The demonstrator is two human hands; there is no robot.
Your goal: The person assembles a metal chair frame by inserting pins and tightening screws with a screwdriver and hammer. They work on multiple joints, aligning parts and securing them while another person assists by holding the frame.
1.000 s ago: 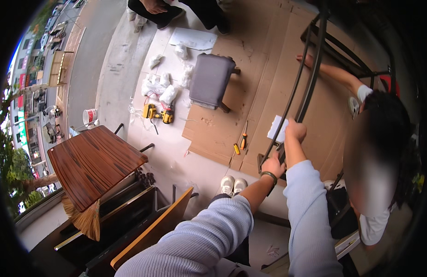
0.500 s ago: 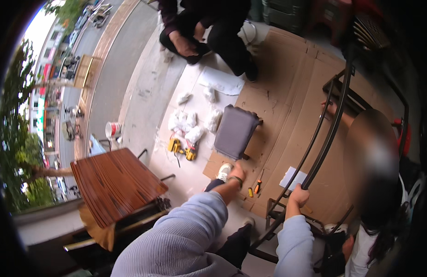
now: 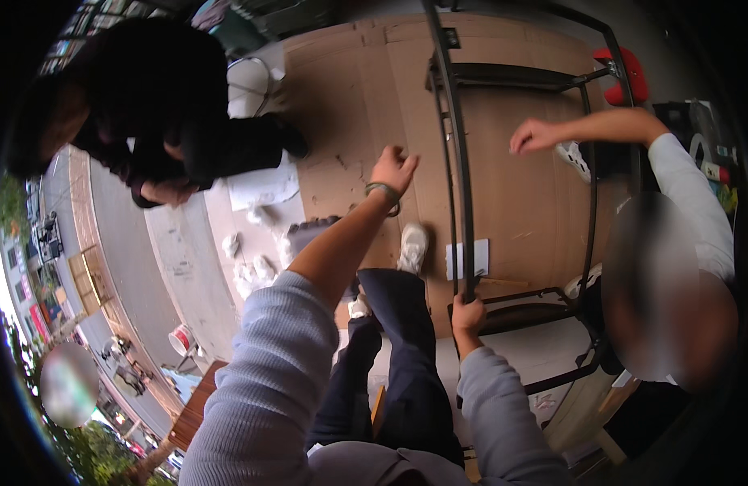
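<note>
My right hand (image 3: 469, 316) is closed round the lower part of a long bar of a black metal frame (image 3: 463, 174). The frame stands over the cardboard, its crossbars running off to the right. My left hand (image 3: 394, 172), with a band at its wrist, reaches forward empty to the left of the bar, fingers apart and touching nothing. Across the frame, a co-worker's hand (image 3: 536, 136) stretches toward it without visibly gripping. A grey padded seat (image 3: 305, 233) lies mostly hidden behind my left forearm.
Brown cardboard (image 3: 358, 89) covers the floor, with a white sheet (image 3: 483, 257) on it behind the bar. Several white plastic bundles (image 3: 254, 277) lie at left. Another person (image 3: 172, 105) crouches at upper left. A wooden tabletop (image 3: 197, 405) and a bucket (image 3: 180, 338) are at lower left.
My view has turned right and I have stepped onto the cardboard. My left hand has moved forward toward the frame; my right hand still grips it. The co-worker's hand has come off the frame.
</note>
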